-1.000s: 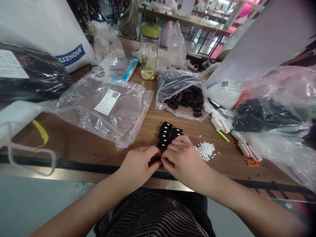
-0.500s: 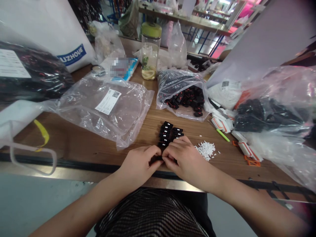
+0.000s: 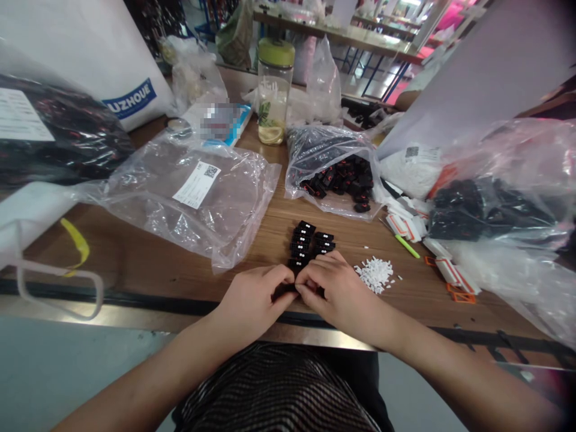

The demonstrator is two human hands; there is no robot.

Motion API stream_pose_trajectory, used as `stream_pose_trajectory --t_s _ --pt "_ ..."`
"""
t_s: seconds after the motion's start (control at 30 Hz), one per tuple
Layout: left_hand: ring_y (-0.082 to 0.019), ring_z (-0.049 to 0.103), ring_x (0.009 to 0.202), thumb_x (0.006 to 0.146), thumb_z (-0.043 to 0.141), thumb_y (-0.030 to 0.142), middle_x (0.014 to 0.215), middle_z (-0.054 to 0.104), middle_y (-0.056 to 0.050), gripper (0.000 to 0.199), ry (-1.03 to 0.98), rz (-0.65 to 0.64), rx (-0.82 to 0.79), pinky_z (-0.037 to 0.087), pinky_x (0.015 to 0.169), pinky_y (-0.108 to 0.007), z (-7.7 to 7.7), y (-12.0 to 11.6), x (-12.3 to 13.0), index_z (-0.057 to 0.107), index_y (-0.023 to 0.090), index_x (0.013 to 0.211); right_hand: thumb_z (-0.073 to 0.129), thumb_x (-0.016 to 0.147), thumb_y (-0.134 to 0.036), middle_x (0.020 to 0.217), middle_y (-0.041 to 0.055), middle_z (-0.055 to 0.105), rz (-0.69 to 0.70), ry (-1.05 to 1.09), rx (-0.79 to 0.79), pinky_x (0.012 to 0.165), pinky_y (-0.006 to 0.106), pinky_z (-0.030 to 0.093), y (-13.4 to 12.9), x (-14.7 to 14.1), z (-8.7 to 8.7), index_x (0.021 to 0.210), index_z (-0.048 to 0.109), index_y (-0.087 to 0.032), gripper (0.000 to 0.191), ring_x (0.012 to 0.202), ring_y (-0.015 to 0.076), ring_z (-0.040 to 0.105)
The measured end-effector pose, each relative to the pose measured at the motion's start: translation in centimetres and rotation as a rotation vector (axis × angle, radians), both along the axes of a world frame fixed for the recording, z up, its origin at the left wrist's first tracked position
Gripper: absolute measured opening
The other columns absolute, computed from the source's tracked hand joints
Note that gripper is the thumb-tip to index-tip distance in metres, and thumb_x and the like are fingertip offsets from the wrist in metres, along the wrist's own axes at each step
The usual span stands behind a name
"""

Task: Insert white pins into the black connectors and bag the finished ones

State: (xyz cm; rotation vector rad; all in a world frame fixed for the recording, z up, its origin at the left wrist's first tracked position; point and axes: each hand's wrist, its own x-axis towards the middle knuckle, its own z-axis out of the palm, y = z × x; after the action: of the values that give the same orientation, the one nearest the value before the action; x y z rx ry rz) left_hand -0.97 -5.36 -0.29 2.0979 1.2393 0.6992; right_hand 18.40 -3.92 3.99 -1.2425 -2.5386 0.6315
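The wood-grained bench [image 3: 148, 252] has a pale metal front edge, and behind it the room opens onto another long table [image 3: 342, 39] with blue legs. Black connectors [image 3: 300, 245] stand in two short columns just beyond the hands, with a pile of loose white pins [image 3: 375, 275] to their right. Farther back are an open bag of black parts [image 3: 344, 177] and a green-lidded bottle [image 3: 274, 93]. The left hand [image 3: 252, 300] and right hand [image 3: 339, 291] meet at the fingertips, each pinched narrow; a dark patch shows inside the left, but whether it is a part or shadow cannot be told. The right hand partly covers the nearer connectors. A pixelated patch obscures the blue-edged packet [image 3: 238, 123]. The white sack [image 3: 90, 54] reads "UZHOUE" on blue; the label [image 3: 197, 185] on the clear bag [image 3: 225, 210] carries a square code, its print illegible.
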Motion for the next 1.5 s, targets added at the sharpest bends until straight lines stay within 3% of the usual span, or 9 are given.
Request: stream_pose_trajectory --t_s 0.33,0.53,0.73,0.9,1.07,1.17,1.23,1.3,1.5 --pt "-0.014 0.057 0.060 0.082 0.070 0.012 0.069 0.060 0.006 0.014 0.026 0.003 0.019 0.044 0.062 -0.027 0.0 -0.1 0.0 0.060 0.021 0.088 0.052 0.097 -0.021 0.070 0.0020 0.063 0.152 -0.194 0.286 0.079 0.037 0.030 -0.7 0.0 0.8 0.074 0.066 -0.018 0.027 0.074 0.0196 0.052" --pt "-0.015 0.060 0.064 0.083 0.070 0.016 0.073 0.064 0.004 0.013 0.030 0.004 0.024 0.046 0.063 -0.028 -0.2 -0.1 -0.1 0.060 0.021 0.090 0.056 0.095 -0.021 0.074 0.0007 0.066 0.117 -0.143 0.294 0.081 0.038 0.030 -1.2 0.5 0.9 0.089 0.069 -0.021 0.015 0.079 0.0200 0.052" --pt "-0.014 0.061 0.065 0.082 0.069 0.011 0.076 0.066 0.004 0.015 0.016 0.001 0.007 0.047 0.064 -0.027 0.0 -0.1 0.0 0.061 0.021 0.090 0.054 0.094 -0.019 0.069 0.0017 0.064 0.148 -0.183 0.384 0.076 0.038 0.028 -1.4 0.0 0.4 0.079 0.069 -0.019 0.021 0.072 0.0201 0.051" --pt "-0.018 0.065 0.076 0.083 0.068 0.010 0.082 0.068 0.002 0.014 0.035 -0.009 0.026 0.051 0.070 -0.031 -0.2 -0.1 -0.2 0.062 0.021 0.090 0.056 0.094 -0.024 0.071 0.0008 0.066 0.130 -0.125 0.274 0.077 0.037 0.031 -1.4 0.1 0.6 0.080 0.070 -0.020 0.021 0.074 0.0184 0.055" --pt "-0.019 0.067 0.083 0.093 0.062 0.020 0.093 0.068 -0.001 0.005 0.035 0.002 0.158 0.055 0.075 -0.035 -0.6 0.1 0.1 0.064 0.021 0.097 0.055 0.095 -0.028 0.080 0.0005 0.073 -0.061 -0.032 0.259 0.078 0.034 0.037 1.4 3.2 2.0 0.096 0.075 -0.023 0.020 0.076 0.0167 0.062" --pt "-0.018 0.067 0.087 0.096 0.058 0.022 0.100 0.067 -0.002 0.009 0.006 0.015 0.213 0.056 0.076 -0.033 -0.6 0.1 0.3 0.065 0.021 0.101 0.055 0.091 -0.028 0.084 0.0044 0.075 -0.302 -0.168 0.311 0.075 0.034 0.042 5.0 6.6 2.3 0.090 0.077 -0.021 0.023 0.076 0.0196 0.065" --pt "-0.018 0.067 0.087 0.096 0.058 0.022 0.102 0.066 -0.002 0.011 0.020 0.032 0.199 0.056 0.076 -0.033 -0.5 0.0 0.4 0.065 0.021 0.104 0.056 0.088 -0.028 0.096 0.0079 0.076 -0.512 -0.308 0.287 0.073 0.033 0.044 7.6 8.7 2.1 0.097 0.077 -0.019 0.025 0.081 0.0229 0.067" --pt "-0.017 0.067 0.085 0.095 0.058 0.024 0.101 0.066 -0.002 0.012 0.040 0.058 0.181 0.056 0.075 -0.033 -0.3 0.0 0.4 0.064 0.021 0.105 0.055 0.088 -0.030 0.102 0.0093 0.076 -0.635 -0.406 0.257 0.074 0.034 0.046 9.6 10.0 1.5 0.104 0.076 -0.019 0.029 0.087 0.0260 0.069" --pt "-0.015 0.065 0.078 0.095 0.059 0.022 0.097 0.065 -0.001 0.007 0.078 0.064 0.171 0.055 0.072 -0.031 -0.4 0.2 0.5 0.063 0.021 0.101 0.054 0.087 -0.047 0.097 0.0164 0.076 -0.691 -0.584 0.261 0.072 0.037 0.046 12.3 10.2 -0.4 0.109 0.072 -0.013 0.044 0.088 0.0316 0.069"
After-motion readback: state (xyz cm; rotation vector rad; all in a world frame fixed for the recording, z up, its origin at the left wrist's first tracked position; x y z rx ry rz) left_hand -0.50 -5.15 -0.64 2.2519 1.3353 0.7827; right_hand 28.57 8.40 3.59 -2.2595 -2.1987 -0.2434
